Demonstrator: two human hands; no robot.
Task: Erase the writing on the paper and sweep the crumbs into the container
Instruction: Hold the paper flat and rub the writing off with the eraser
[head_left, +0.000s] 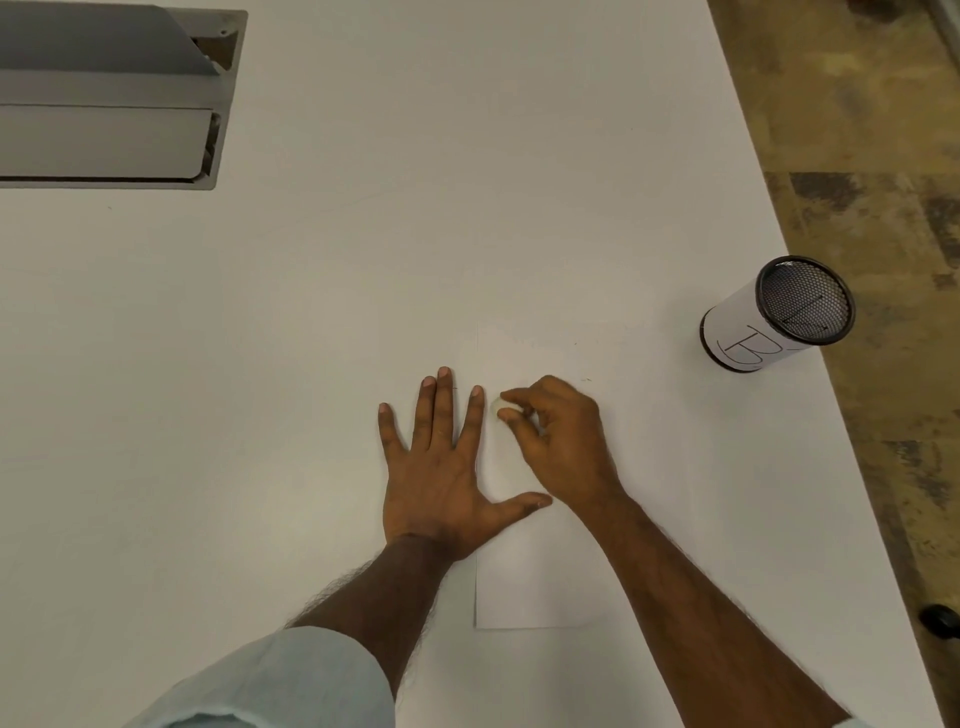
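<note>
A sheet of white paper (540, 587) lay flat on the white bench (363, 286), near its right side. The left hand (441, 467) was spread wide and pressed palm down, holding nothing; most of it rested on the bench beside the paper's left edge, with the thumb and first finger reaching onto the sheet. The right hand (561, 441) was curled over the paper, its thumb and first finger pinched on a small pale eraser (495, 406) held against the sheet just beside the left hand's first finger. No writing could be made out on the paper. The container (774, 314), a black mesh cup wrapped in a white label, stood upright near the bench's right edge, well apart from the hands. A grey hatch (109, 98) sat in the bench's far left corner.
</note>
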